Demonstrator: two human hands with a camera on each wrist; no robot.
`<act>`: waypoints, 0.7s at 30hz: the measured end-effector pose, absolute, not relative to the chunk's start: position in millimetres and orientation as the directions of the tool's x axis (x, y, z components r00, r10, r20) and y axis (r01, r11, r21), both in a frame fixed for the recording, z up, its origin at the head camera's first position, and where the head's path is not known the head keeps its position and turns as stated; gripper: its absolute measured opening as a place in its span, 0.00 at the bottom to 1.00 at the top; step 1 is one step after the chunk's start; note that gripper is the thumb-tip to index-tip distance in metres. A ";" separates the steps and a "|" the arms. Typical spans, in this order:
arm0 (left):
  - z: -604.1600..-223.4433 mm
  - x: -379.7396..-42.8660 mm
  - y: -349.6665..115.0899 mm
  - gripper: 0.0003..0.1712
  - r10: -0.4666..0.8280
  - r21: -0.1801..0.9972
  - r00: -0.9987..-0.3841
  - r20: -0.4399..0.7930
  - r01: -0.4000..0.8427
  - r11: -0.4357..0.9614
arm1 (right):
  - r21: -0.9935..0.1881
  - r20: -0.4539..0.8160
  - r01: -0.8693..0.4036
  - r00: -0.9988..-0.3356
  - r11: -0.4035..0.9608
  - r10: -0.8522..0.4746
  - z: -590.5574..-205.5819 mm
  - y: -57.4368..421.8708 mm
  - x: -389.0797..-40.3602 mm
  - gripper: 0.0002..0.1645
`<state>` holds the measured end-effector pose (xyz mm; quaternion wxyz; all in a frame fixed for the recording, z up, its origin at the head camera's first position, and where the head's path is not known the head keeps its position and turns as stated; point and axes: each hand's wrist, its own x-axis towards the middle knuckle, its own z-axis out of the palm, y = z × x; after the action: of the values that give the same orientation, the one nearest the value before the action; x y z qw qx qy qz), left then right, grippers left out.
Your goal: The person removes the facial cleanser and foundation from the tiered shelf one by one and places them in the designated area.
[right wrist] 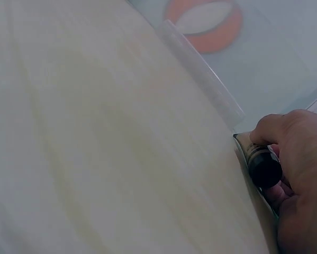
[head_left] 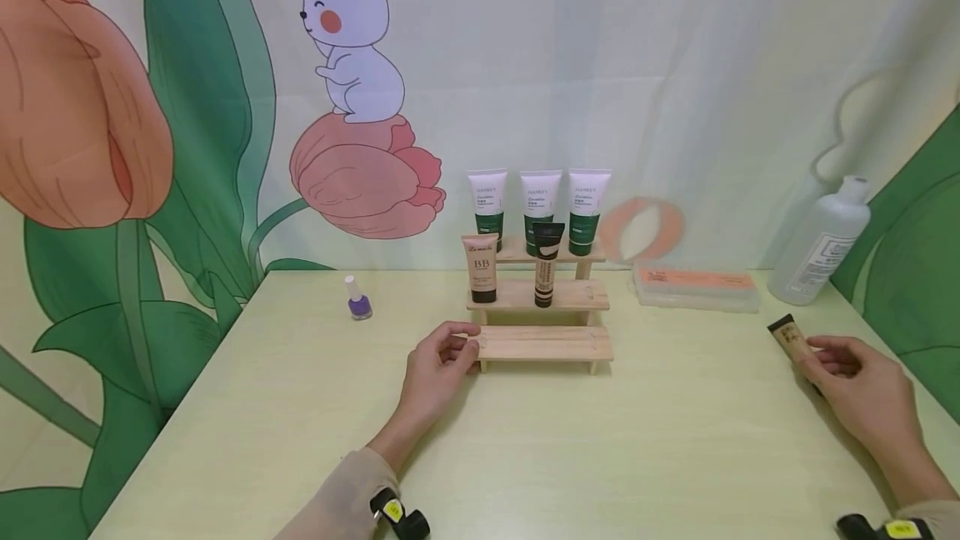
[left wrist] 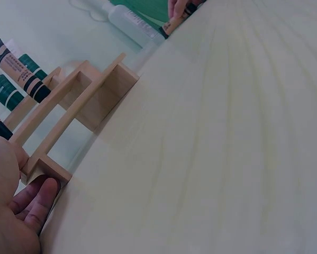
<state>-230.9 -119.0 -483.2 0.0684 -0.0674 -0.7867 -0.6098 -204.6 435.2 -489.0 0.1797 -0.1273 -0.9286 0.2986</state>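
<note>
At the left end of a three-step wooden display stand (head_left: 546, 346), my left hand (head_left: 440, 365) grips the lowest step, thumb above and fingers tucked beneath. On the middle step stand a beige BB cream tube (head_left: 482, 267) and a tan-and-black tube (head_left: 545, 269). Several white-and-green tubes (head_left: 538, 205) stand along the top step. Over at the right side of the table, my right hand (head_left: 870, 386) pinches a small tan cosmetic tube (head_left: 790, 338) close to the tabletop. The black cap (right wrist: 265, 170) of that tube shows in the right wrist view.
A purple nail polish bottle (head_left: 359, 303) with a white cap stands left of the stand. At the back right are a flat clear case (head_left: 697, 294) with an orange label and a large white bottle (head_left: 819, 244). A printed curtain (head_left: 525, 65) hangs behind the table (head_left: 600, 457).
</note>
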 end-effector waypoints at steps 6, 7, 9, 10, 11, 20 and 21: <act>-484.1 -230.3 -119.4 0.10 0.020 0.949 -0.982 0.190 0.189 0.251 | -0.610 0.269 0.123 -0.897 0.783 0.350 -489.7 433.1 -202.5 0.32; -483.6 -230.2 -119.3 0.10 0.020 0.949 -0.982 0.189 0.188 0.251 | -0.613 0.268 0.123 -0.897 0.780 0.352 -489.4 433.0 -202.2 0.32; -482.6 -229.9 -119.1 0.10 0.018 0.949 -0.982 0.188 0.186 0.256 | -0.621 0.273 0.120 -0.894 0.775 0.357 -489.2 432.6 -201.9 0.31; -482.1 -229.7 -119.0 0.10 0.017 0.948 -0.982 0.187 0.185 0.259 | -0.625 0.275 0.118 -0.892 0.772 0.359 -489.1 432.4 -202.1 0.31; -481.5 -229.5 -119.0 0.10 0.017 0.947 -0.982 0.188 0.185 0.262 | -0.629 0.277 0.116 -0.890 0.768 0.361 -488.8 432.2 -202.4 0.31; -480.8 -229.3 -118.6 0.10 0.015 0.948 -0.983 0.182 0.179 0.263 | -0.646 0.291 0.091 -0.888 0.758 0.355 -489.2 432.5 -203.4 0.28; -480.7 -229.3 -118.5 0.10 0.015 0.948 -0.983 0.182 0.179 0.263 | -0.646 0.299 0.084 -0.887 0.758 0.353 -489.3 432.3 -203.1 0.28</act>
<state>-229.3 -118.5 -480.7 0.0679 -0.0613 -0.7917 -0.6040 -203.1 432.3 -489.3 0.2058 -0.1196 -0.9148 0.3264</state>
